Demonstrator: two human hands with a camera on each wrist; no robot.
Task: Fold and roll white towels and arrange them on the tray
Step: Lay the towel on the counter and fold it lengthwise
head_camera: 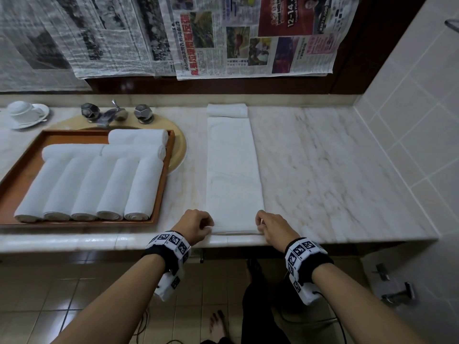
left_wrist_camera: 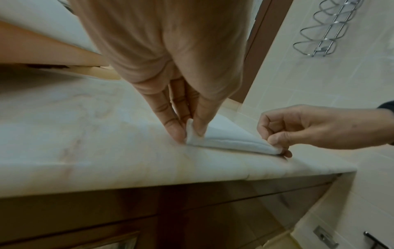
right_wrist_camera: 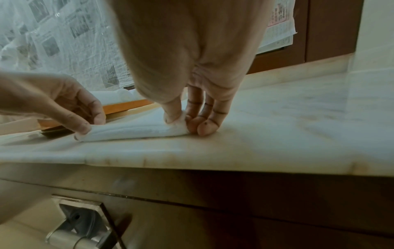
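A white towel (head_camera: 232, 170), folded into a long narrow strip, lies flat on the marble counter and runs away from me. My left hand (head_camera: 197, 225) pinches its near left corner (left_wrist_camera: 192, 134) between thumb and fingers. My right hand (head_camera: 272, 227) pinches its near right corner (right_wrist_camera: 178, 125) the same way. The near edge is lifted slightly into a small fold. To the left, a wooden tray (head_camera: 162, 184) holds several rolled white towels (head_camera: 99, 187). Another folded white towel (head_camera: 227, 111) lies at the far end of the strip.
The tray sits over a round sink (head_camera: 180, 145) with a chrome tap (head_camera: 111, 115). A white cup and saucer (head_camera: 26, 114) stand at the far left. Newspaper (head_camera: 198, 38) covers the wall behind. A tiled wall (head_camera: 409, 108) bounds the counter on the right.
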